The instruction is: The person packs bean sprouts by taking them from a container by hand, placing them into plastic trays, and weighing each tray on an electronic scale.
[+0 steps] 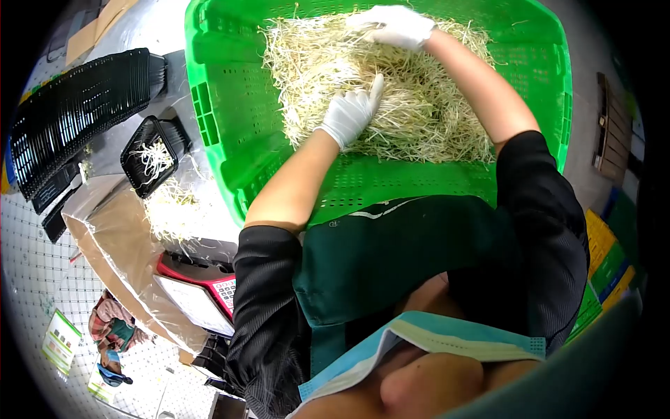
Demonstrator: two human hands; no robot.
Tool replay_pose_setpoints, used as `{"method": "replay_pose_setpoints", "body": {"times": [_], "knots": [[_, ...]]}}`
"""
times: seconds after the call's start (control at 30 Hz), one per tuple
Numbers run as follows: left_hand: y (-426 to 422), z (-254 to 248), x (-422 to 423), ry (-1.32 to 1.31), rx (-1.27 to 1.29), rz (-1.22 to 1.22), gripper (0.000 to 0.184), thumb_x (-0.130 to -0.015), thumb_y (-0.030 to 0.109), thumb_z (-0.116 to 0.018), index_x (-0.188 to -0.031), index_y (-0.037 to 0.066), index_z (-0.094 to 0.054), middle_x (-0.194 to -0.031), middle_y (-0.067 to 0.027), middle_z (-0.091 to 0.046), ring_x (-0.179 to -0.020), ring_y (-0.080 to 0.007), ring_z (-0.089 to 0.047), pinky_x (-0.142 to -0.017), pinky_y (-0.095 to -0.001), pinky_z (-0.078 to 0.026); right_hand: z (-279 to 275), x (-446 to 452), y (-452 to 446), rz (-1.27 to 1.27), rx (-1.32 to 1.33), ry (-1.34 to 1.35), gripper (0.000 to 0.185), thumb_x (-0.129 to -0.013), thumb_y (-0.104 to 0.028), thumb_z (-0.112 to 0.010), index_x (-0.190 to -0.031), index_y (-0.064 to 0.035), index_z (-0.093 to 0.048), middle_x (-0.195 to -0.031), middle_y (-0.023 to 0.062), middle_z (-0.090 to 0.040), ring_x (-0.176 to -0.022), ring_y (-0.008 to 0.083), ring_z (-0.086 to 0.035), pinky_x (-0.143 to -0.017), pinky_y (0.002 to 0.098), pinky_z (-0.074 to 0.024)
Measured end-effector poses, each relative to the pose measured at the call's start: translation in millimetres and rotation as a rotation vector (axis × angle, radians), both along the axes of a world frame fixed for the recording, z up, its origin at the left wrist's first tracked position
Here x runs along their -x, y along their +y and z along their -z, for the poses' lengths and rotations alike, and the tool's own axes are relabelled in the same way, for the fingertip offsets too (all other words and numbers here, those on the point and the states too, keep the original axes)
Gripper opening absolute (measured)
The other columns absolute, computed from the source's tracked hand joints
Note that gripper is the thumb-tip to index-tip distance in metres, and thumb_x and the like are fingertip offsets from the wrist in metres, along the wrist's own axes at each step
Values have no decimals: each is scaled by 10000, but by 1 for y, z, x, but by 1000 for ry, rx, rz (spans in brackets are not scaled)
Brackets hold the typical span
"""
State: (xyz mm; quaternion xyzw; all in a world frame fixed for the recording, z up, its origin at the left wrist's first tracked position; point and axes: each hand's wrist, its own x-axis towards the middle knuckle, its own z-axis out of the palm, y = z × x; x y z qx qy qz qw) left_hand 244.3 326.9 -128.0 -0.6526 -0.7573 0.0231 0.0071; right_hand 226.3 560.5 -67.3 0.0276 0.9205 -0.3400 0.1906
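Note:
A thick heap of pale bean sprouts (419, 119) lies in a large green plastic crate (237, 133) in front of me. My left hand (350, 115), in a white glove, presses into the near left part of the heap. One digit sticks out and the other fingers curl down into the sprouts, so their tips are hidden. Farther off, at the top of the heap, my right hand (399, 26) reaches across in a matching glove. Its fingers stretch out to the left over the sprouts, with the thumb apart.
Left of the crate stands a black tray (129, 157) with some sprouts inside, beside loose sprouts (174, 209) on the table. A long row of nested black trays (84, 91), a plastic-lined cardboard box (118, 244) and a red scale (222, 286) are also there. Another person (115, 321) appears lower left.

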Motion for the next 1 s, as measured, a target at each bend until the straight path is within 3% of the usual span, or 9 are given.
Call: {"method": "replay_pose_setpoints", "body": {"times": [0.2,0.23,0.33,0.43,0.6,0.67,0.8,0.93,1.0], "knots": [[-1,19,1,-136,-109,-99,538,-908,249,-485,-1358,5,-320,-666,-33,-585,-562,-197,-593,-579,-362,-503,36,-12,28,6,-90,-27,874,-717,-389,-718,-1441,-158,-288,-1409,195,-388,-1264,309,-429,-1072,342,-334],[-2,17,2,-149,-73,-115,529,-915,245,-476,-1362,14,-314,-686,-41,-601,-573,-206,-603,-581,-368,-504,70,-21,18,-87,-368,99,1102,-638,-428,-781,-1479,-146,-127,-1450,225,-299,-1315,327,-357,-1097,350,-298],[-1,13,2,-193,45,-148,514,-924,246,-463,-1368,41,-304,-728,-61,-631,-596,-226,-620,-601,-383,-507,38,-27,3,-46,-342,-231,836,-777,-493,-658,-1439,-144,-285,-1420,181,-375,-1280,263,-418,-1083,340,-325],[1,2,3,-200,101,-145,523,-918,245,-471,-1370,44,-302,-751,-63,-636,-587,-222,-618,-612,-388,-504,43,-41,40,270,-91,3,536,-847,-376,-585,-1313,-127,-496,-1294,93,-539,-1120,204,-546,-977,324,-444],[6,-18,0,-196,77,-26,539,-901,237,-484,-1386,72,-316,-955,-80,-641,-695,-207,-621,-621,-372,-484,-1,-46,47,60,308,-136,533,-829,-279,-612,-1317,-108,-482,-1246,137,-572,-1058,208,-583,-977,365,-445],[0,-1,-3,-153,5,5,565,-881,232,-500,-1394,81,-316,-1059,-100,-605,-812,-226,-610,-678,-384,-486,65,-52,23,131,538,-33,578,-817,-271,-615,-1346,-113,-445,-1188,156,-600,-983,209,-612,-936,365,-474],[3,8,5,18,-236,22,645,-824,220,-539,-1411,87,-307,-1316,-151,-459,-1119,-292,-517,-864,-423,-458,19,-61,-36,309,19,-227,450,-888,-391,-445,-1200,-86,-559,-1099,161,-636,-968,294,-620,-900,395,-476],[19,0,17,-38,-278,73,821,-763,153,-679,-1424,24,-210,-1203,-195,-525,-1043,-344,-570,-879,-405,-484,26,-75,-45,-44,-34,-264,483,-895,-459,-413,-1159,-85,-567,-971,141,-659,-807,200,-634,-770,363,-516],[32,1,17,-538,-123,-192,944,-729,158,-738,-1434,-1,-131,-1204,-216,-536,-1043,-314,-577,-878,-395,-484,40,-60,-19,124,-163,-302,580,-873,-517,-460,-1168,-23,-540,-976,171,-651,-798,169,-634,-722,325,-539]]}}
